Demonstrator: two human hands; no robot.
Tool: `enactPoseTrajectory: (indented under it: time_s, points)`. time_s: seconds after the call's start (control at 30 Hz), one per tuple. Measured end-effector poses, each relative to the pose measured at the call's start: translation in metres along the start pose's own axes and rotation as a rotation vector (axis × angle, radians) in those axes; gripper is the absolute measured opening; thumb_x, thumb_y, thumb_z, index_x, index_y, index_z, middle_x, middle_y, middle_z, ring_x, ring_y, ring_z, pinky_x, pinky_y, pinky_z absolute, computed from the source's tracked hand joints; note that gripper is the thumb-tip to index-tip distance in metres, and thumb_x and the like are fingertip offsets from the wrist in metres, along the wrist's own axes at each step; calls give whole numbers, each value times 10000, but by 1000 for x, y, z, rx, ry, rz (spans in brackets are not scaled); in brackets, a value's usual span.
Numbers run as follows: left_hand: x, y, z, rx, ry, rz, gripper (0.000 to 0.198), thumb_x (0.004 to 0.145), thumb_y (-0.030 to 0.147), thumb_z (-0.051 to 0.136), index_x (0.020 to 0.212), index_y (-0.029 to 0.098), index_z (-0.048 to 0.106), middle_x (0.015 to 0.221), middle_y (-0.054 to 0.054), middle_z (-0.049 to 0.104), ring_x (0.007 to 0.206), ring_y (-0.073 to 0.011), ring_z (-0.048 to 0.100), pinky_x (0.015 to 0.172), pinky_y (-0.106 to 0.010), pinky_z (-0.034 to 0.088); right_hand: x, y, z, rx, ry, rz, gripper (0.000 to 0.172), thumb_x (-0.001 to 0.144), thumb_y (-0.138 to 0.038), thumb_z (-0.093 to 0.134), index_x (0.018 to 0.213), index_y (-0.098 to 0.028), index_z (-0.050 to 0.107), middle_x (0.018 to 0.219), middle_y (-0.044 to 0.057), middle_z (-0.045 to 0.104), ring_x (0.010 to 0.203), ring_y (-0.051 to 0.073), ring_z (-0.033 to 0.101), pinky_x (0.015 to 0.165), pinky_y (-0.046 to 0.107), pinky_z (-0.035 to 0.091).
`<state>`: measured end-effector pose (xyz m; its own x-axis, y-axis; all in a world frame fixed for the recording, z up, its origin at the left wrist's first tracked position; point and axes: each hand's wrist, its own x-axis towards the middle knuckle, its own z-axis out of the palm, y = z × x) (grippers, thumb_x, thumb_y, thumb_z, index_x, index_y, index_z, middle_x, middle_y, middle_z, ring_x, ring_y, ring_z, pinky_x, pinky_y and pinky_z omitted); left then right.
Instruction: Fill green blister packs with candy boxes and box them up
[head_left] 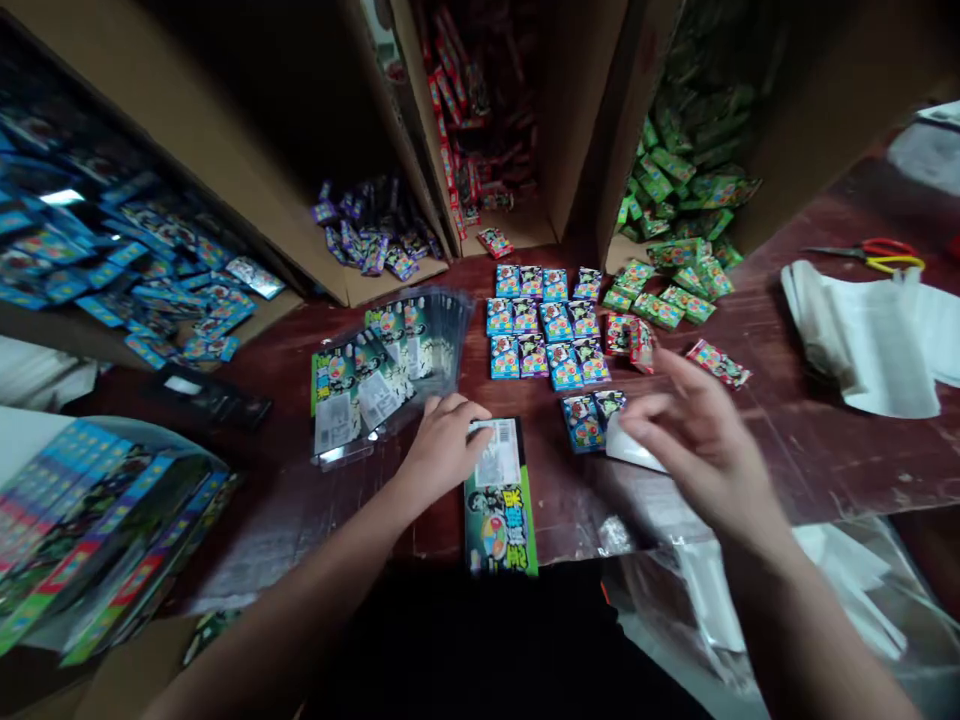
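My left hand (445, 440) is closed on the top edge of a green-and-black printed card pack (499, 510) that lies at the near edge of the dark red table (810, 440). My right hand (694, 440) hovers blurred over the table with fingers spread, close to a white slip (630, 448) and two small blue packets (592, 415). Beyond them several small blue packets (544, 325) lie in rows. A fanned stack of clear-sleeved card packs (382, 365) sits left of my left hand.
Open cardboard boxes at the back hold purple (371, 235), red (469, 130) and green packets (679, 180); a box of blue packets (127, 270) is at left. Scissors (877, 255) and white bags (862, 330) lie at right. Finished packs (82, 530) are stacked at lower left.
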<state>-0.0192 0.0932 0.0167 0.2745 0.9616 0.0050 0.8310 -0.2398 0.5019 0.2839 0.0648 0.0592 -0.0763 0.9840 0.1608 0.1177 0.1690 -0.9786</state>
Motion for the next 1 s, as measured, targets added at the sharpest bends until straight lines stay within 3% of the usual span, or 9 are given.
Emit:
enactPoseTrajectory:
  time_s: [0.13, 0.2, 0.27, 0.4, 0.5, 0.63, 0.73, 0.87, 1.0]
  points:
    - [-17, 4, -14, -502, -116, -7, 123, 875, 254, 650, 970, 221, 721, 1081, -51, 725, 1017, -212, 668, 955, -386, 494, 28, -5, 70, 38, -332, 19, 697, 941, -322, 667, 1537, -313, 306, 959, 19, 678, 905, 195, 673, 915, 427, 563]
    - [-22, 5, -19, -705, -206, -67, 161, 902, 258, 606, 1010, 213, 717, 1027, -43, 749, 917, -183, 695, 844, -332, 533, 35, -2, 90, 65, -424, 64, 754, 918, -309, 689, 1550, -296, 278, 957, 12, 671, 905, 186, 664, 902, 409, 564]
    - [-26, 2, -20, -792, -208, -105, 170, 892, 255, 614, 1014, 198, 717, 984, -43, 760, 875, -175, 700, 808, -317, 540, 38, 2, 102, 88, -485, 109, 797, 897, -296, 706, 1560, -294, 263, 938, 2, 660, 894, 176, 655, 881, 391, 567]
    - [-27, -8, -14, -889, -163, -93, 195, 857, 213, 635, 1035, 177, 702, 1055, -69, 758, 946, -181, 706, 864, -332, 548, 36, 12, 114, 33, -523, 155, 875, 881, -280, 705, 1594, -288, 198, 935, 3, 655, 910, 175, 650, 854, 369, 563]
    - [-27, -13, -11, -939, -163, -97, 286, 816, 145, 612, 1091, 174, 686, 1133, -89, 748, 1021, -193, 710, 923, -364, 553, 33, 20, 119, -103, -490, 103, 897, 910, -266, 664, 1620, -300, 117, 999, 30, 670, 957, 202, 654, 892, 407, 555]
    - [-27, -17, -11, -1060, -170, -133, 430, 744, 79, 614, 1166, 159, 654, 1181, -128, 737, 1111, -228, 705, 942, -396, 563, 25, 26, 119, -491, -378, -249, 895, 949, -245, 627, 1630, -363, 58, 1214, 77, 653, 1107, 281, 587, 1002, 515, 458]
    - [-25, -18, -12, -1128, -198, -151, 511, 720, 67, 619, 1221, 166, 637, 1203, -142, 730, 1123, -242, 707, 919, -396, 577, 19, 29, 120, -685, -376, -432, 882, 984, -204, 576, 1618, -421, 4, 1147, 25, 707, 1042, 284, 569, 1034, 564, 358]
    - [-22, -16, -11, -1108, -223, -172, 466, 734, 111, 692, 1195, 162, 650, 1153, -150, 747, 1071, -246, 726, 907, -406, 584, 18, 30, 127, -695, -443, -348, 868, 1016, -215, 515, 1618, -362, -92, 1138, 23, 734, 1014, 280, 568, 1055, 579, 313]
    - [-23, -30, -25, -1044, -236, -97, 450, 777, 189, 756, 1216, 178, 658, 1158, -111, 736, 1093, -224, 705, 961, -394, 563, 17, 27, 121, -656, -453, -332, 792, 1023, -270, 498, 1629, -378, -1, 1282, 53, 681, 1154, 307, 548, 1077, 591, 349]
